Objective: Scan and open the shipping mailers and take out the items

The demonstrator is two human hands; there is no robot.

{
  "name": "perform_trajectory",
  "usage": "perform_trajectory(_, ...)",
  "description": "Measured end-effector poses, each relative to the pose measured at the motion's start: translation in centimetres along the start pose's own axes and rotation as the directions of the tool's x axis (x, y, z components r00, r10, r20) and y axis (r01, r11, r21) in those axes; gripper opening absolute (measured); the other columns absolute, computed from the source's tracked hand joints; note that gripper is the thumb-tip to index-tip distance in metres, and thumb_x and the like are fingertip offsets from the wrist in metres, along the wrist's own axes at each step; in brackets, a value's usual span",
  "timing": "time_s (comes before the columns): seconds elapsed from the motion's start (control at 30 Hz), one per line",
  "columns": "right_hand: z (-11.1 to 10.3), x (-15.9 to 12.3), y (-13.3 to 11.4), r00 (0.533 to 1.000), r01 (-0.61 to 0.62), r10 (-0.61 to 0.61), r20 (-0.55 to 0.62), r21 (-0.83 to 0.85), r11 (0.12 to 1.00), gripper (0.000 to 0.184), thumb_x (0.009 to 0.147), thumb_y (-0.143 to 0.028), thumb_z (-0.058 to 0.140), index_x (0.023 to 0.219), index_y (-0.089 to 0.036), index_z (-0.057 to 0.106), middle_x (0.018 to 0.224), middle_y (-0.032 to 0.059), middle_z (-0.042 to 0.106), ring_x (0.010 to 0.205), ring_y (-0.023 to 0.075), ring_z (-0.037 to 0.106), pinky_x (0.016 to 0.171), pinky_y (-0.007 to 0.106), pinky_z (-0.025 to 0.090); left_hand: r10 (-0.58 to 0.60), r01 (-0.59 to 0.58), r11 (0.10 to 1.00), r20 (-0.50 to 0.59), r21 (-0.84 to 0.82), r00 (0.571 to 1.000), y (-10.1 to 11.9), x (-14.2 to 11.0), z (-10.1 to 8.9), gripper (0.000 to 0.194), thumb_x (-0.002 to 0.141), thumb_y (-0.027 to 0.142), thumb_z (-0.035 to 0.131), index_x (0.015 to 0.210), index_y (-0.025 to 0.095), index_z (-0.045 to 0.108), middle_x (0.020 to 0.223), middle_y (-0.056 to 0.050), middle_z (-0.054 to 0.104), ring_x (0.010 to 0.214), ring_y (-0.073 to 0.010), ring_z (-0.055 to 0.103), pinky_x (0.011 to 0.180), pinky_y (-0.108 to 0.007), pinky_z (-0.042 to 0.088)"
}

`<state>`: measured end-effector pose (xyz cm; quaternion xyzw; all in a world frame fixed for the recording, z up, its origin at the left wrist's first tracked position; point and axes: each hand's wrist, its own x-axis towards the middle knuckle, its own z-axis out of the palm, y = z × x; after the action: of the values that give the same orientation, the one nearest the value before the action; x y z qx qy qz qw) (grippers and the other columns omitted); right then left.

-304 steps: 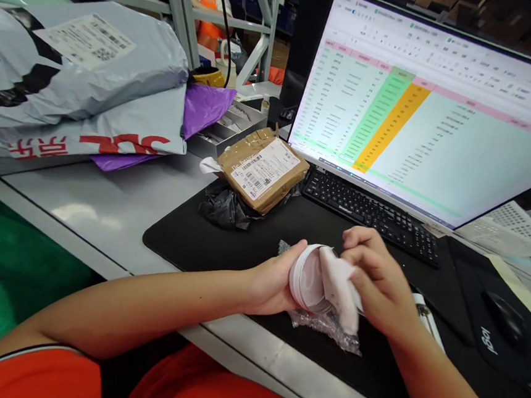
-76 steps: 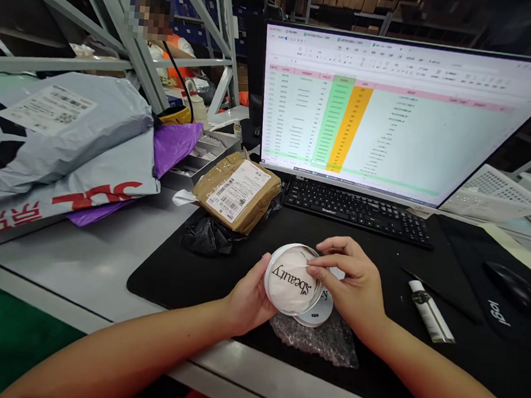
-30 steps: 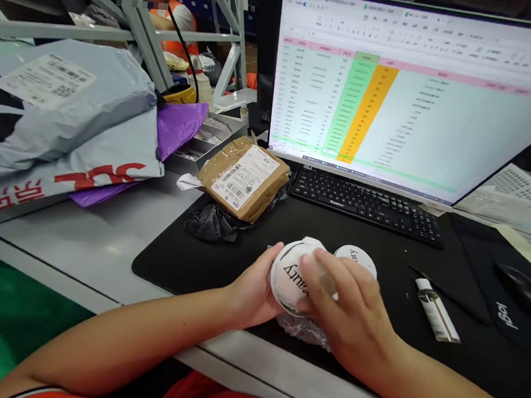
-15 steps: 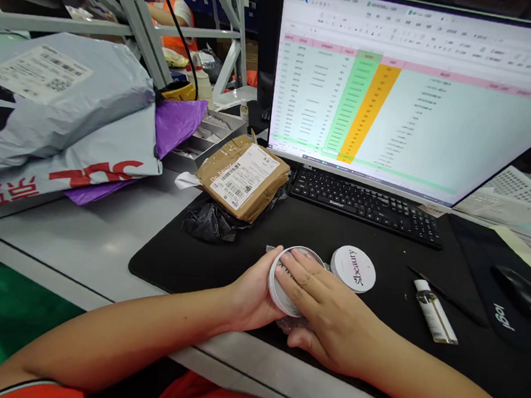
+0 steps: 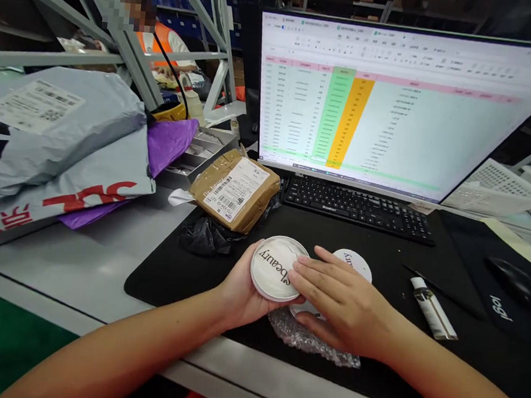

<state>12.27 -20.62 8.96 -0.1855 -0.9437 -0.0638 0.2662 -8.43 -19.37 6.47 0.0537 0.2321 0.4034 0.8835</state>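
Note:
My left hand (image 5: 241, 290) grips a round white jar (image 5: 273, 265) from the left and below. Dark "Sbeauty" lettering shows across the pale round face inside its raised rim. With fingers stretched out, my right hand (image 5: 349, 305) rests its fingertips on the jar's right side. Behind those fingers, partly covered, lies a white round lid (image 5: 361, 264) with similar lettering. Clear bubble wrap (image 5: 322, 343) is crumpled on the black mat beneath my hands. A white item peeks out between the wrap and my right hand, mostly hidden.
A small white-capped bottle (image 5: 436, 313) lies to the right, near a mouse (image 5: 512, 280). Ahead are a keyboard (image 5: 357, 210) and a monitor (image 5: 393, 123). A taped brown parcel (image 5: 233, 190) and large grey mailer bags (image 5: 63, 119) occupy the left. Another person works behind the metal frame.
My right hand has slid right off the jar's face, uncovering the lettering. The jar faces up more in my left hand. More bubble wrap shows, and the view has tilted upward.

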Motion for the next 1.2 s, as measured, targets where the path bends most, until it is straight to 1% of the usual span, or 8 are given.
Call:
perform_trajectory(0.13,1.0,0.1,-0.8,0.995,-0.047,0.047,0.085,-0.008,0.999,0.051,0.095,-0.027,0.055,0.137,0.001,0.051,0.131,0.0227,0.061,0.131,0.0303,0.052,0.117,0.055,0.038,0.026,-0.025,1.000,-0.069,0.007,0.997,-0.1,0.1,0.0,0.056,0.101,0.047,0.031,0.106,0.009,0.073,0.105,-0.016,0.074,0.091,-0.0243,0.071,0.077,-0.036,0.058)
perform_trajectory(0.27,-1.3,0.0,0.4,0.983,-0.181,0.182,0.022,0.266,0.947,0.049,0.097,-0.025,0.054,0.144,-0.013,0.045,0.133,0.0121,0.063,0.127,0.0218,0.056,0.125,0.058,0.017,0.046,-0.047,0.995,0.013,0.090,0.999,0.2,0.0,0.2,0.055,0.099,0.047,0.033,0.111,0.009,0.071,0.108,-0.019,0.073,0.092,-0.0296,0.072,0.079,-0.042,0.058)
perform_trajectory(0.4,-2.9,-0.7,1.8,0.828,-0.522,0.560,-0.024,0.331,0.786,0.047,0.096,-0.030,0.057,0.142,-0.024,0.047,0.128,0.0059,0.066,0.117,0.0187,0.062,0.108,0.042,0.048,0.099,-0.113,0.974,0.080,0.197,0.992,1.1,-0.3,0.6,0.056,0.094,0.045,0.038,0.115,0.002,0.068,0.101,-0.025,0.073,0.084,-0.0325,0.073,0.075,-0.040,0.058)
perform_trajectory(0.57,1.3,-1.6,0.5,0.813,-0.413,0.373,0.447,-0.008,0.911,0.096,0.061,-0.043,0.092,0.143,-0.016,0.050,0.133,0.0169,0.059,0.122,0.0342,0.055,0.106,0.054,0.045,0.251,-0.249,0.948,0.013,0.199,0.968,1.7,-0.2,0.7,0.053,0.091,0.038,0.039,0.114,0.000,0.067,0.102,-0.026,0.072,0.086,-0.0317,0.073,0.076,-0.039,0.059)
perform_trajectory(0.73,2.2,-1.8,0.5,0.750,-0.437,0.371,0.548,-0.011,0.900,0.109,0.053,-0.044,0.096,0.146,-0.018,0.046,0.120,0.0146,0.060,0.108,0.0329,0.058,0.096,0.050,0.051,0.298,-0.290,0.937,-0.013,0.195,0.955,1.6,-0.5,1.1,0.057,0.094,0.041,0.032,0.117,0.001,0.066,0.103,-0.026,0.072,0.087,-0.0326,0.073,0.078,-0.041,0.058)
perform_trajectory(0.8,0.4,-1.6,1.6,0.763,-0.522,0.411,0.499,0.100,0.847,0.106,0.059,-0.047,0.093,0.149,-0.023,0.042,0.124,0.0116,0.058,0.111,0.0295,0.057,0.098,0.045,0.051,0.328,-0.316,0.927,-0.028,0.204,0.944,1.5,-0.6,1.5,0.062,0.098,0.044,0.025,0.116,0.001,0.066,0.101,-0.026,0.073,0.085,-0.0327,0.073,0.077,-0.042,0.058)
perform_trajectory(0.97,-1.0,-0.7,2.0,0.810,-0.570,0.581,0.074,0.329,0.753,0.091,0.087,-0.067,0.060,0.158,-0.026,0.019,0.138,0.0144,0.043,0.126,0.0276,0.047,0.108,0.047,0.044,0.357,-0.345,0.926,-0.060,0.151,0.932,-0.4,0.0,1.6,0.060,0.103,0.046,0.023,0.125,0.009,0.065,0.109,-0.016,0.074,0.101,-0.0294,0.071,0.094,-0.044,0.054)
perform_trajectory(1.2,4.3,-0.3,-2.1,0.871,-0.490,0.483,0.089,0.208,0.846,0.082,0.096,-0.064,0.043,0.159,-0.028,0.005,0.145,0.0186,0.024,0.134,0.0355,0.035,0.105,0.059,0.044,0.219,-0.225,0.946,0.049,0.232,0.974,-4.4,0.5,-0.7,0.054,0.100,0.050,0.045,0.132,0.011,0.063,0.123,-0.016,0.070,0.131,-0.0281,0.055,0.115,-0.039,0.037)
